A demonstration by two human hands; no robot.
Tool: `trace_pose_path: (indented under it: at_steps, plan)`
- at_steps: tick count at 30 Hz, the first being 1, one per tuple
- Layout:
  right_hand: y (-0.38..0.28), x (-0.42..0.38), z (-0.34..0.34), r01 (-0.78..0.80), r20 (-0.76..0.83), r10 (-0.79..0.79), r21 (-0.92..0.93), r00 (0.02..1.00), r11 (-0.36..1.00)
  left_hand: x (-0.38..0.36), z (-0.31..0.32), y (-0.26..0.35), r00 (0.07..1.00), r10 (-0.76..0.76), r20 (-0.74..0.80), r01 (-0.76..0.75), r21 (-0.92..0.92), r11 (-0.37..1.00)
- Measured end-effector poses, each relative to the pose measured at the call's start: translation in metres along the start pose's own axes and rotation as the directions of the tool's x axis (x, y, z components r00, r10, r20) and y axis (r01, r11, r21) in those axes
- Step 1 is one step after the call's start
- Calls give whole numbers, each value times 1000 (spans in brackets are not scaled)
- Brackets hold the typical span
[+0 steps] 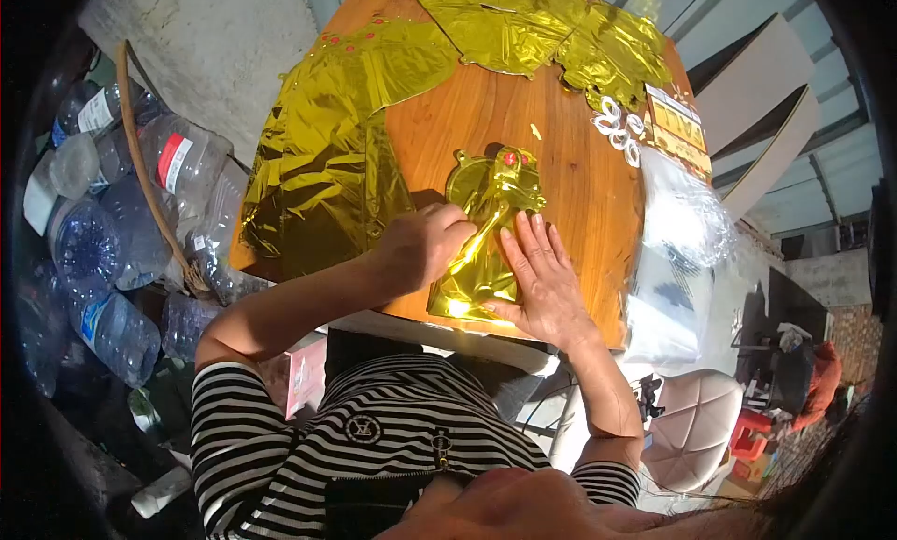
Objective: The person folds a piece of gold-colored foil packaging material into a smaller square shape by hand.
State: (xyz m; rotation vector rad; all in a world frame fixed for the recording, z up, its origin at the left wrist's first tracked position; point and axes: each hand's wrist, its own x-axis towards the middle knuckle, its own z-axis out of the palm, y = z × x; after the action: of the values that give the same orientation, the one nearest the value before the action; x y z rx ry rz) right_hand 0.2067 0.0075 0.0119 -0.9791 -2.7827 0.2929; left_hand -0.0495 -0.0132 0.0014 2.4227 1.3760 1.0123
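A folded gold foil balloon [481, 250] with small red spots at its top lies at the near edge of the wooden table. Curled at its left edge, the fingers of my left hand [425, 246] are closed on the foil; the fingertips are partly hidden. My right hand [544, 283] lies flat along the balloon's right side, fingers stretched out, touching both foil and wood. Left of my hands a larger flat gold foil sheet [327, 148], red-spotted near its top, hangs slightly over the table's edge.
More gold foil pieces [523, 26] cover the table's [495, 101] far side. White rings [617, 129], a printed packet [677, 129] and clear plastic bags [668, 278] lie at the right. Large plastic bottles [121, 222] crowd the left; a padded chair [691, 428] stands lower right.
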Motion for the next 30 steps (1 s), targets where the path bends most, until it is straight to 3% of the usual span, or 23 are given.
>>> trace_pose_path:
  at_steps: [2,7,14,17,20,26,29,30]
  plan:
    - [0,0,-1,3,-1,-3,14,1000,1000,2,0,1,1000,-7,2,7,-11,1000]
    - [-1,1,-2,-7,-2,7,16,1000,1000,8,2,1,980,-196,25,198,-64,978]
    - [-2,1,-4,-16,26,16,16,1000,1000,19,-4,4,971,-213,109,219,-48,975]
    - [-1,1,-3,-11,16,11,24,1000,1000,26,-1,3,964,-244,107,245,0,970]
    - [-1,0,-1,3,-14,-3,34,1000,999,39,2,0,967,-256,-13,256,20,966]
    - [-1,0,-2,0,-9,0,39,1000,999,54,7,-13,920,-365,146,353,101,930]
    - [-1,0,-2,-4,6,3,27,1000,1000,50,15,-31,900,-399,174,395,58,917]
    - [0,0,-2,0,12,0,28,1000,1000,50,13,-34,917,-363,167,377,-62,924]
